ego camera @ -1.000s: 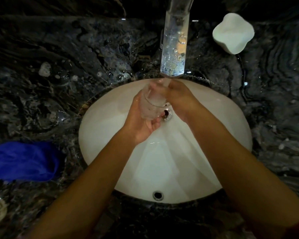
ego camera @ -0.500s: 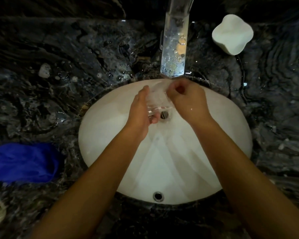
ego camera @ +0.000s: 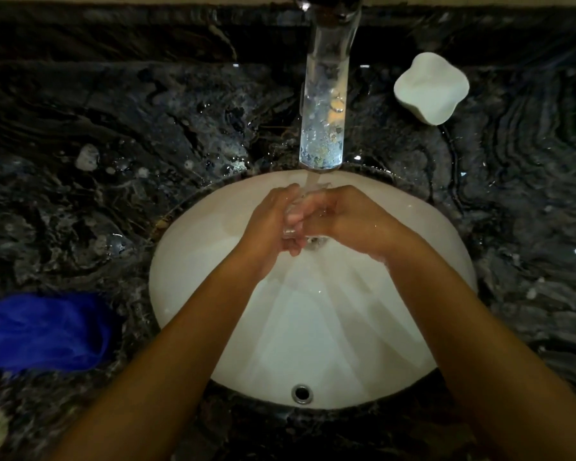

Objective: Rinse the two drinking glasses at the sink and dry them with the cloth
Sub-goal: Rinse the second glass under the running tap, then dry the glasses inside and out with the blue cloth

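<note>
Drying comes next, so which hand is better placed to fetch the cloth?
Left. The cloth lies on the counter on the left hand's side; the right hand would cross the sink.

I can barely make out the glass point(ego camera: 300, 211), mostly hidden between both hands under the faucet point(ego camera: 326, 104). The faucet's top is cut off.

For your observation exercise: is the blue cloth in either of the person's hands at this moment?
No: the blue cloth lies on the counter left of the sink, while the left hand and right hand hold the glass.
</note>
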{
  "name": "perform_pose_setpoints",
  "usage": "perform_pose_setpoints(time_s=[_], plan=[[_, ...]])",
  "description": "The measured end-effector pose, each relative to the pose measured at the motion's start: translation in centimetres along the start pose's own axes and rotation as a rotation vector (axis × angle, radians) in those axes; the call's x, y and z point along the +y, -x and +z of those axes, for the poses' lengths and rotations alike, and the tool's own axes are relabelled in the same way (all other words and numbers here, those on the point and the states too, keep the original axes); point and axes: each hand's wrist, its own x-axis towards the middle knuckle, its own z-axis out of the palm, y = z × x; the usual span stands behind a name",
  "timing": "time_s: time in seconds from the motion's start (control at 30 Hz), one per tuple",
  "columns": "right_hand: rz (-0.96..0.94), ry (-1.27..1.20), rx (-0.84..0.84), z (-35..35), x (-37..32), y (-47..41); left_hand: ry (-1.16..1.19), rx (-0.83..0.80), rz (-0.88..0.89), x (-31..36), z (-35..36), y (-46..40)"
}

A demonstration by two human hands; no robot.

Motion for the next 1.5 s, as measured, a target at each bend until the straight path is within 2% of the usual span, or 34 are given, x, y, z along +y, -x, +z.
perform_pose_setpoints(time_s=[0.07,0.17,0.27,0.37,0.47,0.63,0.73,0.93,1.03,1.1,1.17,1.27,1.33,1.43,1.5], plan=[[-0.024,0.078,0.209,-0.6,-0.4,1.2,0.028,0.011,0.041,0.1,0.2,0.3],[-0.129,-0.062,0.446,-2.8,-2.1,4.1,-0.028,0.042,0.135,1.1,-0.3,1.6],[-0.362,0.171,0.642,-4.1,-5.3,6.7,-0.373,0.123,0.271,2.8,-0.7,3.3],[-0.555,0.516,0.647,-3.7,-9.3,6.9,-0.717,0.126,0.546,4.6,-1.5,4.8],[-0.615,0.726,0.571,-2.3,-11.0,5.5,-1.04,0.169,0.784,6.1,-2.5,6.4],[-0.652,0.773,0.57,-1.6,-10.2,4.6,-1.164,0.187,0.899,7.5,-3.6,8.6],[-0.686,0.742,0.564,-1.1,-8.9,4.2,-1.03,0.132,0.892,7.4,-4.7,9.5],[-0.705,0.721,0.568,-0.1,-7.2,3.6,-0.596,0.188,0.655,5.9,-6.3,10.9],[-0.682,0.593,0.563,0.4,-7.8,4.4,-0.162,0.188,0.511,5.6,-6.1,11.6],[-0.647,0.443,0.582,1.2,-8.4,6.1,0.152,0.108,0.389,5.9,-5.6,12.4],[-0.598,0.35,0.535,2.2,-8.2,7.9,0.332,0.019,0.299,6.1,-5.0,12.9],[-0.53,0.312,0.341,4.1,-7.8,9.5,0.422,-0.082,0.215,6.6,-3.6,14.2],[-0.525,0.256,0.284,4.8,-8.0,10.0,0.466,-0.171,0.182,7.3,-2.9,15.4],[-0.564,0.203,0.326,5.6,-9.5,10.9,0.468,-0.241,0.149,8.1,-3.2,17.0],[-0.587,0.17,0.411,6.3,-10.6,11.6,0.334,-0.237,0.159,8.9,-4.0,18.1]])
